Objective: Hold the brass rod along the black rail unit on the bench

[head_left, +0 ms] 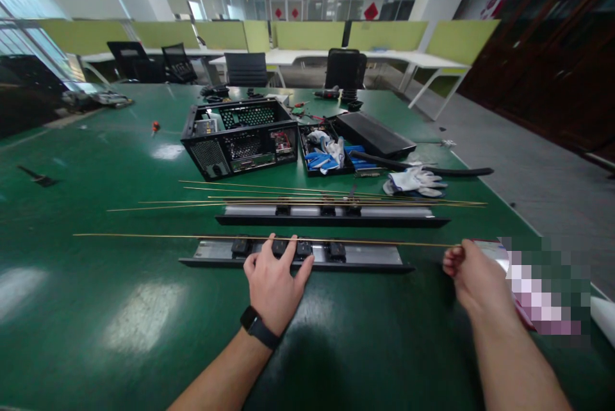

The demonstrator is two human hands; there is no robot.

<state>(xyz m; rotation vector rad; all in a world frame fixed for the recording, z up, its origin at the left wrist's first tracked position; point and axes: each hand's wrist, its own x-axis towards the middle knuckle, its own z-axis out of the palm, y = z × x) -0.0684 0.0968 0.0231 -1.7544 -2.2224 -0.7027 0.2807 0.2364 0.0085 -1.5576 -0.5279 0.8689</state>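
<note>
My left hand [275, 280] lies with fingers spread on the near power-strip rail [369, 257], pressing on its black socket modules [288, 248]. My right hand [468, 273] is curled at the right end of a long thin brass rod [192, 237] that lies along this rail, pinching the rod's tip. A second rail [331, 216] with black modules lies just behind. Several more brass rods [298, 200] are spread across and behind that rail.
On the green table [96, 308] stand an open black computer case [240, 137], a black tray of blue and white gloves [325, 153], a flat black panel [375, 134], a black hose [432, 169] and white work gloves [416, 182]. Office chairs and desks line the back.
</note>
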